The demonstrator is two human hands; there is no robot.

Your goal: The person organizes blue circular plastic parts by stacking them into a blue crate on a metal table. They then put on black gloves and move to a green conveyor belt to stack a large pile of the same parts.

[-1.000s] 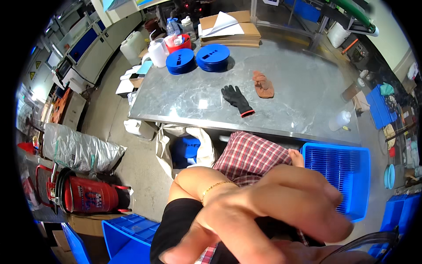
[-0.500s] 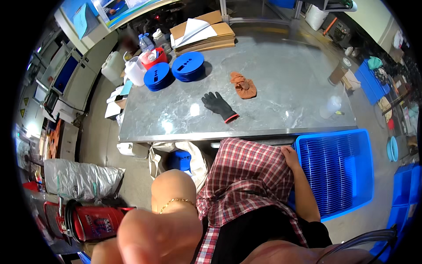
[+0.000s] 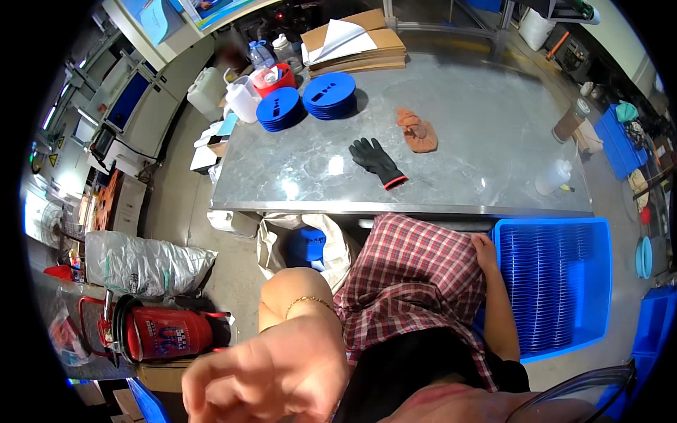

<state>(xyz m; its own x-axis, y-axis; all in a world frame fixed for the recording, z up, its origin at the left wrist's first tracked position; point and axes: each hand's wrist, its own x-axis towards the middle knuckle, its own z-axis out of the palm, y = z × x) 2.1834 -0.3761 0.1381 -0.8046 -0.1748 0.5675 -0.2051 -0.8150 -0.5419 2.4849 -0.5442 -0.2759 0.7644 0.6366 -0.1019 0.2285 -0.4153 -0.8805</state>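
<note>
My left hand is raised close at the lower left, palm showing, with its fingers loosely bent; nothing shows in it, though the fingertips are blurred. A thin gold-coloured bracelet circles that wrist. Over my lap lies a red plaid cloth. My right hand rests at the cloth's right edge beside the blue crate, its fingers closed together. Whatever they hold, if anything, is hidden. On the grey table, apart from both hands, lie a black glove with a red cuff and an orange-brown cloth bundle.
Two stacks of blue discs stand at the table's far left, near a red basin and flattened cardboard. Thin blue pieces line the crate. A white sack stands below the table; a fire extinguisher is at left.
The view has shifted, so the table and its things sit farther right in the picture. My left hand has turned, bringing its palm and bent fingers into view. My right hand stays beside the crate.
</note>
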